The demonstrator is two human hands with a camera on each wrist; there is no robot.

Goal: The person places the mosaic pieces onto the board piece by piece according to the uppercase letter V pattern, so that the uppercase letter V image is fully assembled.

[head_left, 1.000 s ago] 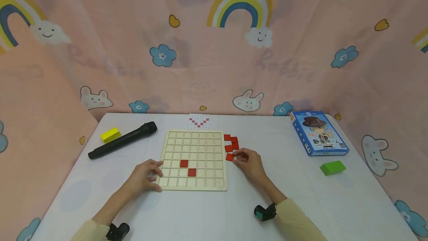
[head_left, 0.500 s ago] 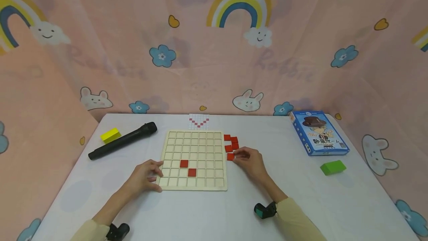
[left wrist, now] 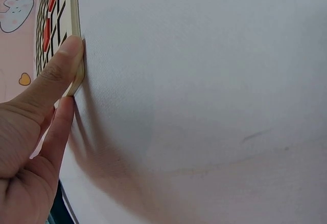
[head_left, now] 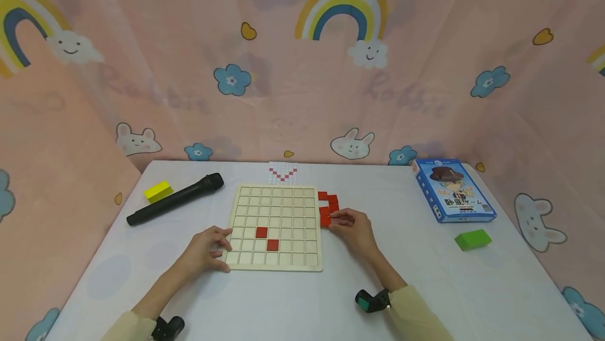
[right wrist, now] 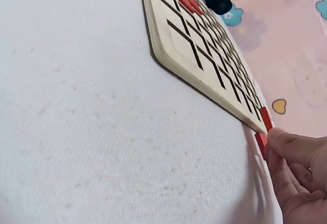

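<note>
A pale square grid board (head_left: 283,257) lies flat on the table, with two red square tiles, one (head_left: 261,232) and another (head_left: 272,245), set diagonally in its cells. My left hand (head_left: 205,249) grips the board's near left corner, the thumb on the near edge and fingers along the left side. Beside the board's right edge, my right hand (head_left: 352,228) pinches a red tile (right wrist: 261,144) between thumb and fingertip. More loose red tiles, among them one (head_left: 323,195), lie just beyond it. In the right wrist view another red tile (right wrist: 266,117) shows past the thumb.
A small card (head_left: 283,173) printed with a red V pattern lies behind the board. At left are a black microphone (head_left: 175,199) and a yellow block (head_left: 158,192). A blue game box (head_left: 454,191) and a green block (head_left: 473,240) stand at right.
The red tile at my right fingertips has shifted slightly and now appears right up against the tile behind it. My left hand and the board stay put; the head view has moved a little.
</note>
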